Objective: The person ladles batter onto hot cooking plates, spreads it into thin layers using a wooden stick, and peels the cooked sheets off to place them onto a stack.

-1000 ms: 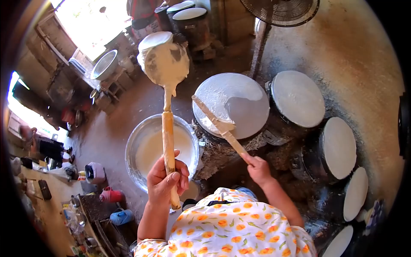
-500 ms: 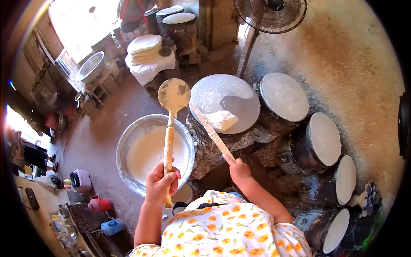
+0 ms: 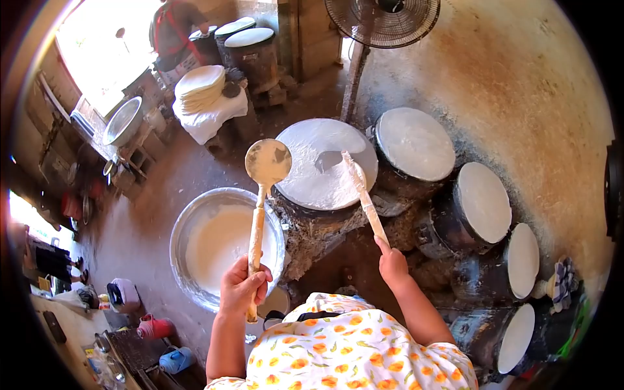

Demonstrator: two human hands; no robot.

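My left hand [image 3: 240,286] is closed round the wooden handle of a ladle [image 3: 268,162], whose round, batter-coated bowl is raised in front of me. In my right hand [image 3: 392,265] I grip a flat wooden spatula [image 3: 368,205]. The spatula's far end lies on the nearest round griddle [image 3: 302,140], over its right part. White batter [image 3: 341,185] coats most of that surface, and a grey bare patch shows near the middle. A wide metal basin [image 3: 182,266] of pale batter stands below the ladle, to the left of the griddle.
Several drum stoves with white round tops, such as this one [image 3: 416,144], curve along the right wall. A stack of flat rounds [image 3: 198,88] rests on a cloth-covered stand. A fan [image 3: 383,19] is ahead; another person [image 3: 175,32] stands at the back left.
The spatula has swept right across the griddle, and the batter heap is spread thinner over the front. My right hand moved right. The ladle stays raised; the view has shifted slightly.
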